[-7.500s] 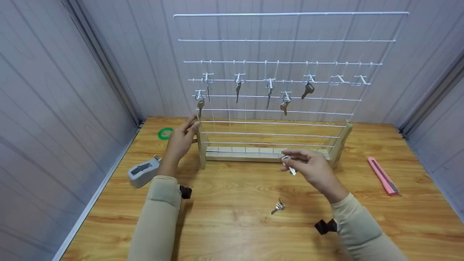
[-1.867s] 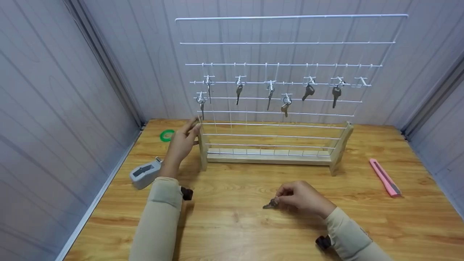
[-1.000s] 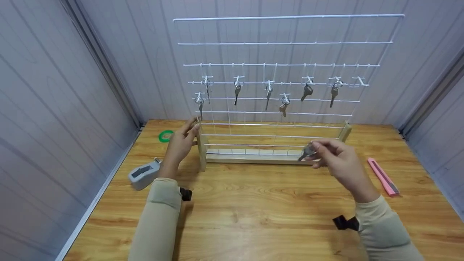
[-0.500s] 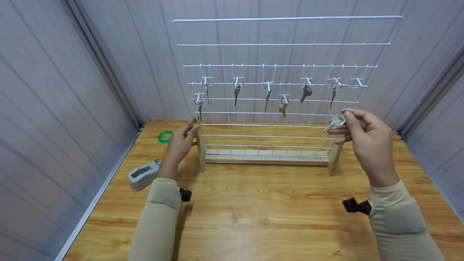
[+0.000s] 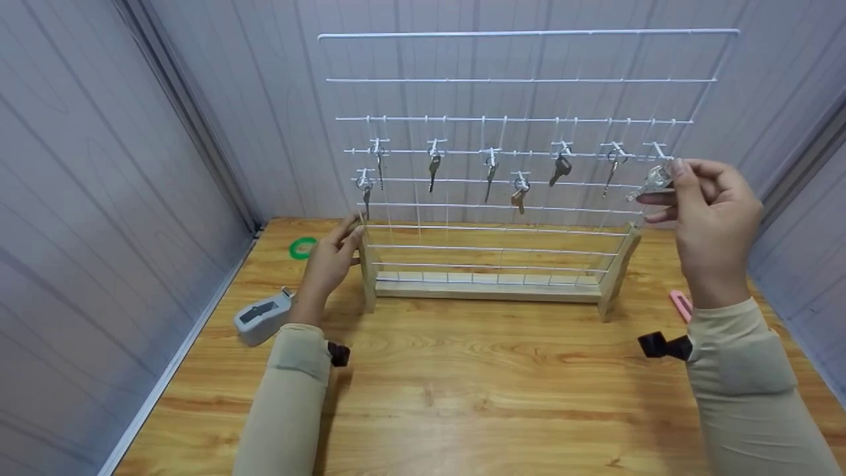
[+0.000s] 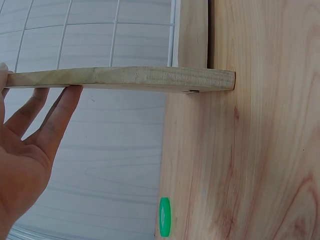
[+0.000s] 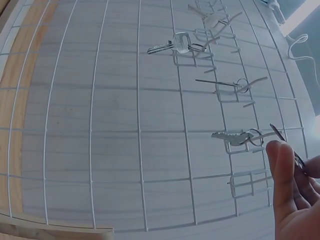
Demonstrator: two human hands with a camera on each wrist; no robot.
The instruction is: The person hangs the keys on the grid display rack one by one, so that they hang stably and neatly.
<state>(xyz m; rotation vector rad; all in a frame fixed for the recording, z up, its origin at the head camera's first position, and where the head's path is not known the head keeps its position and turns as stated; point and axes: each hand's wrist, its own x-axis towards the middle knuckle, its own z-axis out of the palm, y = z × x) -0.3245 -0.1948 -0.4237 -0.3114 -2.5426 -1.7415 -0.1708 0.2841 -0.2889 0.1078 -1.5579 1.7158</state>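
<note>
Pale panelled walls close in a wooden desk point(image 5: 462, 396) on which a white wire grid rack point(image 5: 522, 79) stands in a wooden base, six keys hanging from its hooks. At the rack's upper right, the right hand point(image 5: 710, 211) pinches a silver key point(image 5: 651, 182) just beside the empty end hook point(image 5: 657, 151). With straight, relaxed fingers, the left hand point(image 5: 330, 258) rests on the rack's left wooden post point(image 5: 367, 274), near a green tape ring point(image 5: 302, 246).

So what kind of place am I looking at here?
Probably a small enclosed work booth: a wooden tabletop between pale panelled walls, with a white wire grid rack of hanging keys standing on it.
</note>
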